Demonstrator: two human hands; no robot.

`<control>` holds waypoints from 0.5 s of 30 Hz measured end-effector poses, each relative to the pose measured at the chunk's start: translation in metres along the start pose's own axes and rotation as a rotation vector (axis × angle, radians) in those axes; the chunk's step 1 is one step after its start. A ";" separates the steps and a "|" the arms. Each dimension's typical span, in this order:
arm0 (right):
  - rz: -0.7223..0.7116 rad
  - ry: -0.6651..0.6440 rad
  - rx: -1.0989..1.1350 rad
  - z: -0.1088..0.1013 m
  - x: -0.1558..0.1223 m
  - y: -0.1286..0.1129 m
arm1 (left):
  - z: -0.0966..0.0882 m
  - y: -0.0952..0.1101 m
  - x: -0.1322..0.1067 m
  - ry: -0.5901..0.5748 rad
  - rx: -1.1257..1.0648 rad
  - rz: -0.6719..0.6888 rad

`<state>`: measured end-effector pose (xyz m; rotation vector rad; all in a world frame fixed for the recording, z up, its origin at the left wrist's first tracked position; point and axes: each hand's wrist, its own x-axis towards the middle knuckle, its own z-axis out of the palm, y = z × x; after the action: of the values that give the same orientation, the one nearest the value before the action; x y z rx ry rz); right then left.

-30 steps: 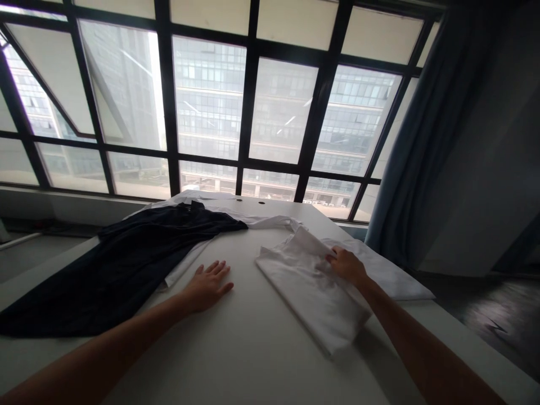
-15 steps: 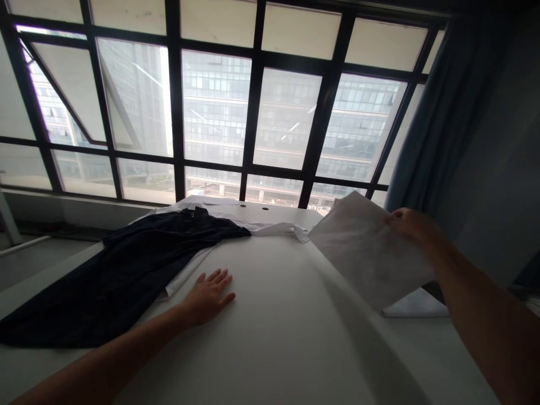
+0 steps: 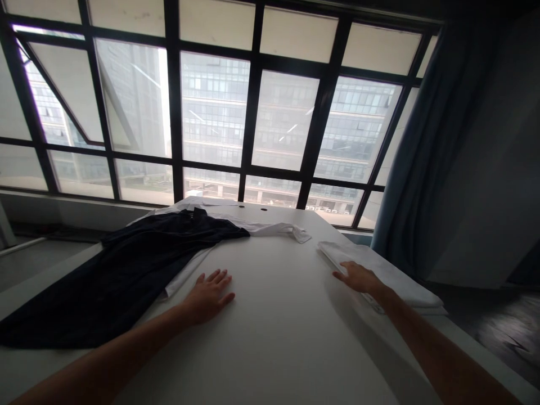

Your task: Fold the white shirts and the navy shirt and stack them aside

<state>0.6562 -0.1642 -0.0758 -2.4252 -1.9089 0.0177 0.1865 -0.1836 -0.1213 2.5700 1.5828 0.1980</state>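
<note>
My left hand lies flat on the white table, palm down with the fingers spread, holding nothing. Just left of it a dark navy garment is laid out, with a white garment showing from beneath and beyond it. On the right, folded white fabric lies in a flat stack along the table's edge. My right hand is at the near left edge of that stack, fingers stretched out and thumb apart. Its palm side is hidden.
Two dark round holes sit in the tabletop at its far end. Behind it stands a black-framed window wall, with one pane tilted open at the left. A blue curtain hangs at the right, past the table's edge.
My right hand has come down and to the left from holding up a white folded piece, which now lies flat on the stack. My left hand has stayed in place.
</note>
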 end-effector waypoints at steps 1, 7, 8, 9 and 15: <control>-0.064 0.005 0.010 0.002 -0.007 -0.015 | 0.000 0.000 0.000 -0.001 0.002 0.002; -0.431 0.066 0.070 0.042 -0.046 -0.098 | -0.003 0.002 -0.002 -0.013 0.019 0.000; -0.437 0.100 0.079 0.048 -0.049 -0.104 | -0.005 0.002 -0.002 -0.013 0.020 0.006; -0.433 0.132 0.092 0.053 -0.051 -0.107 | -0.007 0.001 -0.002 -0.011 0.019 0.018; -0.449 0.112 0.160 0.055 -0.048 -0.096 | -0.028 -0.035 0.005 0.131 0.080 -0.051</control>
<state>0.5497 -0.1862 -0.1270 -1.8151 -2.2510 0.0145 0.1531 -0.1625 -0.0995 2.6218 1.7328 0.3097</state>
